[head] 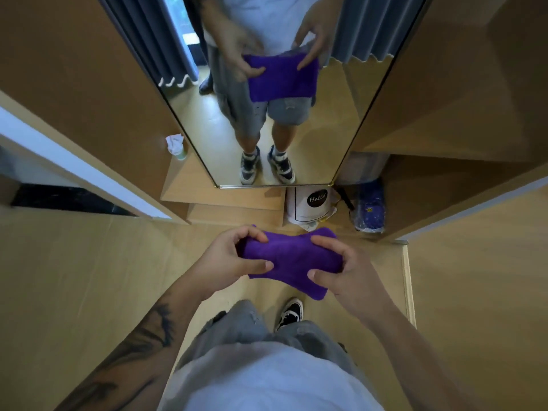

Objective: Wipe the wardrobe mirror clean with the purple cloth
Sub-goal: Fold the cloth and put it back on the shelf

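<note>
A white bag [308, 207] with a black round label is seen standing on the floor [462, 292] just below the mirror's lower right corner; what it holds cannot be told. Beside it, further right, a blue patterned packet [370, 210] is leaned in the wardrobe's open recess. On a low wooden ledge at the mirror's lower left edge a small green bottle [181, 154] is set, with a crumpled white tissue [174, 141] on top of it.

The purple cloth [292, 261] is held out in front of the body, over the floor and well short of the mirror [332, 120]. The left hand [226, 264] is curled round the cloth's left end — fingers bent over the top edge, thumb laid flat across the near side. The right hand [345, 272] grips the right end in much the same way, the thumb pressed on the near face and the fingers wrapped over the far edge. Both forearms are reached forward and bent slightly inward; dark tattoo marks are seen on the left one.

The cloth is bunched into a thick, soft pad, pinched narrower in the middle and flared at its ends, with one corner hanging below the right hand. Its deep violet, fuzzy surface is repeated in the mirror — there it hangs flatter in the reflected hands.
</note>
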